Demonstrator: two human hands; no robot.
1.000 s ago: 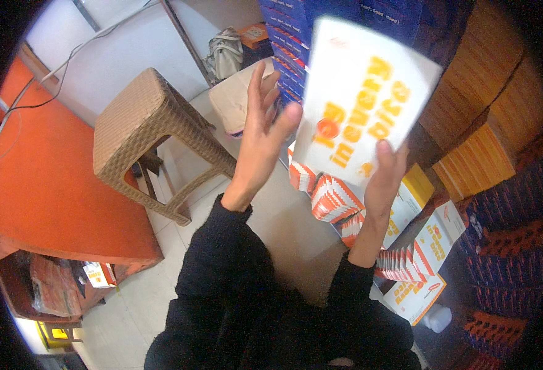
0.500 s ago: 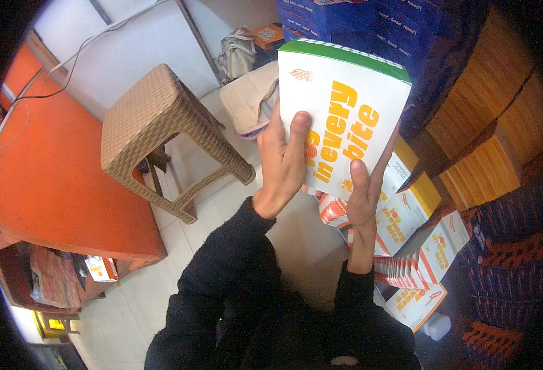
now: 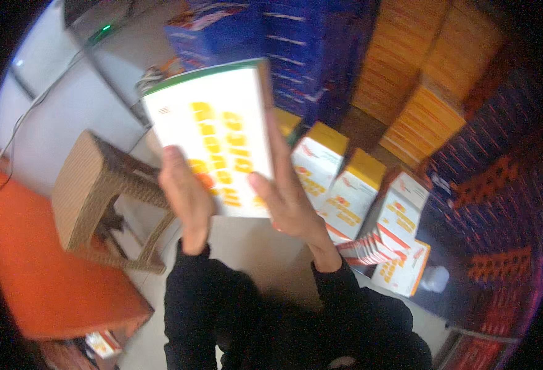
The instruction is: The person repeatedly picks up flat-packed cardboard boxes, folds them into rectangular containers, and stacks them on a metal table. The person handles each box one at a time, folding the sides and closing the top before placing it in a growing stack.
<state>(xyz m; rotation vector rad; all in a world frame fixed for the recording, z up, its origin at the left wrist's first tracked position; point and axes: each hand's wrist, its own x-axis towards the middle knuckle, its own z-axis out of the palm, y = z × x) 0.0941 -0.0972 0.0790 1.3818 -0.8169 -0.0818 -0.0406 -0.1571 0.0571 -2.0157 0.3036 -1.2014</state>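
Partly blurred white box (image 3: 213,126), lower edge behind both hands (image 3: 188,197).

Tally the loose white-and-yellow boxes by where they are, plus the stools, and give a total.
Box held up in the left hand and right hand: 1
Boxes standing on the floor: 5
Stool: 1
Total: 7
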